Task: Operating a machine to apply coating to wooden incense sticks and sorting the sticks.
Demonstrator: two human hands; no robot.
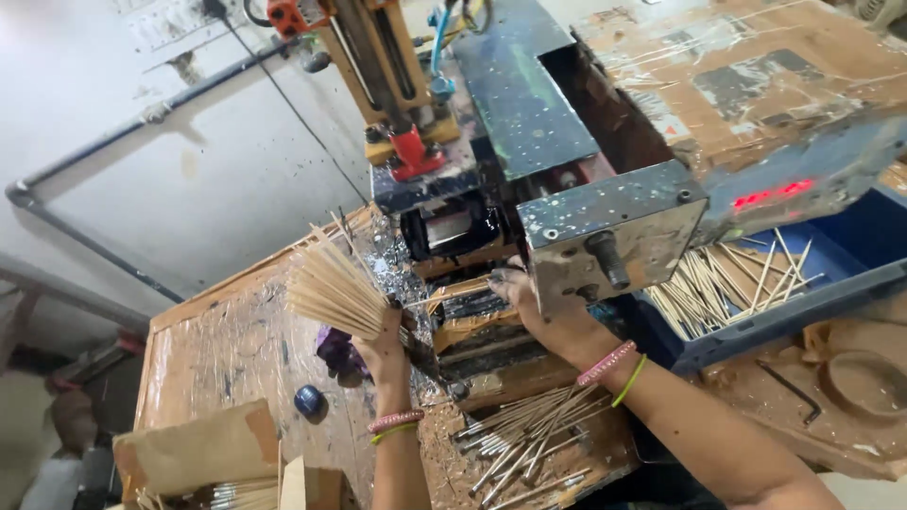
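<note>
From the head view, a fanned bundle of thin pale sticks point(329, 283) is seen clasped in the left hand point(383, 348), which is closed around the lower end of the bundle so that the free ends splay up and to the left above the paint-spattered wooden table point(227, 349). The right hand point(529, 302) is reached forward under the metal machine point(586, 189); its fingertips are placed at the feed slot point(472, 302), and a single stick appears to be pinched there, though the grip itself is half hidden by the machine's speckled front plate and cannot be told for certain. Coated sticks point(529, 439) lie loose in a heap just below the right wrist, and more bare sticks point(727, 283) are gathered in a blue tray point(850, 264) to the right of the machine. A small dark round object point(309, 400) rests on the table near the left forearm, and a brown paper wrap point(198, 453) lies at the lower left. The sticks are judged to be very light and stiff along their length, yet slender and easily snapped if bent — a bundle is best held firmly near one end, as here, so that single sticks can be drawn off the fan. Singly, a stick would be taken between thumb and fingertip close to its end — smooth and thin, it may slip or roll if held loosely.
</note>
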